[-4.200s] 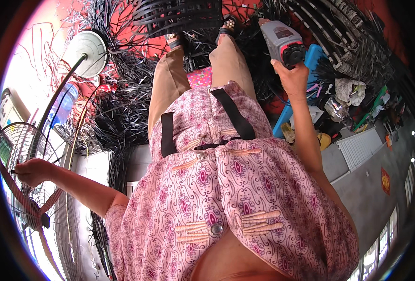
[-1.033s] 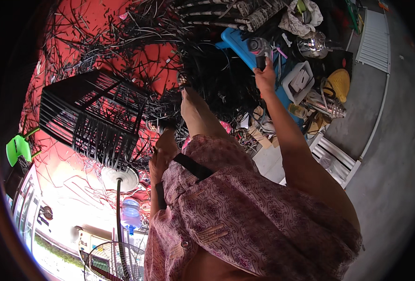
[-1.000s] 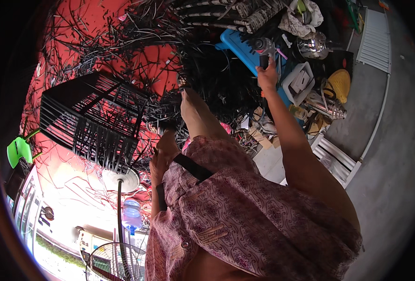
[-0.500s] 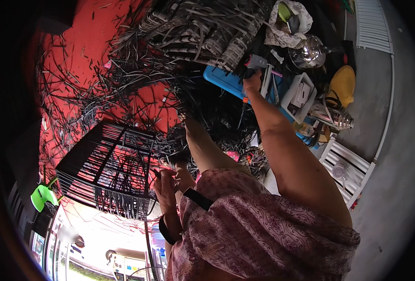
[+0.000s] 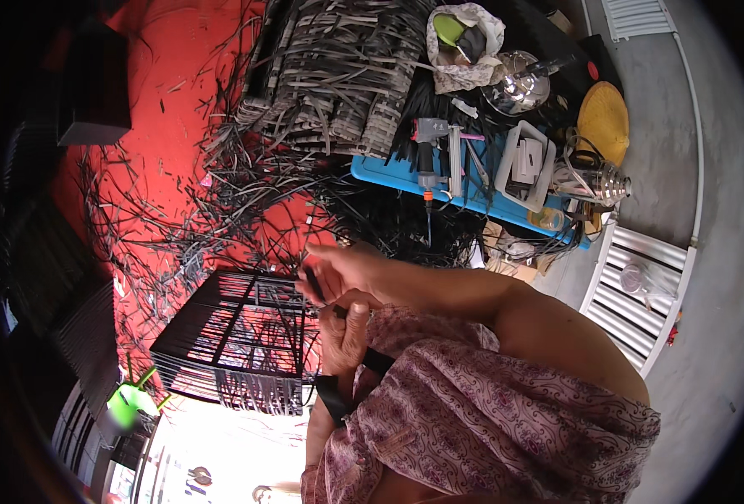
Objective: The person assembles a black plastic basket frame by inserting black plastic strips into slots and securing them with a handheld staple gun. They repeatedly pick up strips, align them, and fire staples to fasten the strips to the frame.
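My right hand (image 5: 332, 273), slightly blurred, reaches across my lap with its fingers curled around a short black strip-like piece (image 5: 313, 284). Just below it, my left hand (image 5: 343, 340) is closed, thumb up, on a dark strip (image 5: 339, 312) that is mostly hidden by the fingers. Close to both hands, on the left, stands a black woven basket frame (image 5: 229, 336) with open slats. A grey and black air tool (image 5: 427, 155) with an orange-tipped hose fitting lies on the blue table (image 5: 380, 170), apart from my hands.
Loose black strips (image 5: 179, 218) litter the red floor covering (image 5: 170, 76). A large woven bundle (image 5: 338, 76) lies at the back. The blue table also holds a white bin (image 5: 525, 166); a metal kettle (image 5: 516, 84) and yellow hat (image 5: 605, 124) are beyond. A white slatted rack (image 5: 636, 286) stands right.
My right hand has let go of the air tool and come back to my left hand. The air tool now lies on the blue table. The whole view has shifted.
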A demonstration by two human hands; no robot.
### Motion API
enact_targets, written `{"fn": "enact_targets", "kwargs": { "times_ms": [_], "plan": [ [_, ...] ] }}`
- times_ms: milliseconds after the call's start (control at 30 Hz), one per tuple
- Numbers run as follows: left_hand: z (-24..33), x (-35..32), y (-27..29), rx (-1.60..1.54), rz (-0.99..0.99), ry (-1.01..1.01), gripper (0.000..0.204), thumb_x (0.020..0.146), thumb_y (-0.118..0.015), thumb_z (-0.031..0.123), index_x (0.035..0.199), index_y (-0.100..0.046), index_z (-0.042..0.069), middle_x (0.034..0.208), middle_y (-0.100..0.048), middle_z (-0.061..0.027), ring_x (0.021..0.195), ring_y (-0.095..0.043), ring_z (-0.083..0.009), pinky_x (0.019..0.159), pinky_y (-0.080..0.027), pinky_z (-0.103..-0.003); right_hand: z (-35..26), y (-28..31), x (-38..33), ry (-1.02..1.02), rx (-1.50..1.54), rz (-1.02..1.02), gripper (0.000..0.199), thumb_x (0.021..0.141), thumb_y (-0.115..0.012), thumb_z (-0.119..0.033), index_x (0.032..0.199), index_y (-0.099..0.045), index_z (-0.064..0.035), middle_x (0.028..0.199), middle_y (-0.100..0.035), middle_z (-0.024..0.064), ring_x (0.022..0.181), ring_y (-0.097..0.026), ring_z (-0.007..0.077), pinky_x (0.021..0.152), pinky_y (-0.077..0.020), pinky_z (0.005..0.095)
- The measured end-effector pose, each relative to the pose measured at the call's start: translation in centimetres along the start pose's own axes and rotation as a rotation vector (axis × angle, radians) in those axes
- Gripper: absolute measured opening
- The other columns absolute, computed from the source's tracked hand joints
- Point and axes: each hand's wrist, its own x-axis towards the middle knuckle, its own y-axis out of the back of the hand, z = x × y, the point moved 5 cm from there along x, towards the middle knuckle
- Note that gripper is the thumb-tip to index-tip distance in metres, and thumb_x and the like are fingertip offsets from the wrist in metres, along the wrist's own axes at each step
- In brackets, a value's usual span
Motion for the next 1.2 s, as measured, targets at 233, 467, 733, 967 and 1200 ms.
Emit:
{"fn": "enact_targets", "kwargs": {
  "times_ms": [233, 467, 733, 967, 1200],
  "plan": [
    [1.8, -2.4, -2.7, -0.073, -0.353, 0.168, 0.048, 0.105, -0.052, 0.041, 0.087, -0.065, -0.001, 0.073, -0.055, -0.0004, 0.07, -0.046, -0.0093, 0.066, -0.037, -0.028, -21.1, -13.4, -3.1, 0.533, -0.397, -0.146, 0.023, 0.101, -0.058, -0.022, 0.085, -0.06, -0.0053, 0.066, -0.058, 0.0033, 0.055, -0.055, 0.0142, 0.044, -0.0428, 0.0279],
    [4.6, -0.3, 0.0, 0.28, 0.079, -0.459, 0.046, 0.104, -0.052, 0.039, 0.091, -0.071, -0.001, 0.099, -0.057, -0.0119, 0.094, -0.055, -0.0245, 0.079, -0.045, -0.034, -35.6, -29.1, -24.6, 1.288, -0.553, -0.635, 0.019, 0.097, -0.061, -0.015, 0.114, -0.063, -0.006, 0.083, -0.065, 0.0033, 0.065, -0.061, 0.0145, 0.057, -0.0504, 0.029],
    [7.5, 10.8, -0.3, 0.58, 0.21, -0.623, 0.026, 0.101, -0.054, 0.015, 0.112, -0.072, 0.0, 0.114, -0.057, -0.0162, 0.095, -0.06, -0.0296, 0.083, -0.05, -0.037, -43.8, -26.6, -43.7, 1.816, -0.589, -0.316, 0.009, 0.102, -0.054, -0.012, 0.099, -0.061, -0.0068, 0.08, -0.062, 0.0049, 0.067, -0.058, 0.0174, 0.057, -0.0483, 0.031],
    [-3.9, 14.0, -2.7, 0.697, -0.059, -0.294, 0.032, 0.102, -0.055, 0.025, 0.1, -0.072, -0.001, 0.089, -0.067, -0.0181, 0.08, -0.066, -0.0364, 0.071, -0.052, -0.041, -57.5, -16.4, -42.8, 1.63, -0.348, 0.206, 0.03, 0.103, -0.048, -0.022, 0.078, -0.057, -0.0069, 0.064, -0.057, 0.0063, 0.052, -0.055, 0.0216, 0.045, -0.0447, 0.0346],
    [-6.7, 13.8, -2.2, 0.684, -0.03, -0.26, 0.039, 0.102, -0.055, 0.032, 0.093, -0.071, -0.002, 0.085, -0.065, -0.0216, 0.079, -0.064, -0.0414, 0.07, -0.049, -0.047, -59.2, -5.4, -36.8, 1.512, -0.149, 0.285, 0.012, 0.101, -0.057, -0.013, 0.105, -0.064, -0.0045, 0.083, -0.063, 0.0087, 0.067, -0.06, 0.0226, 0.056, -0.0519, 0.0385]
  ]
}}
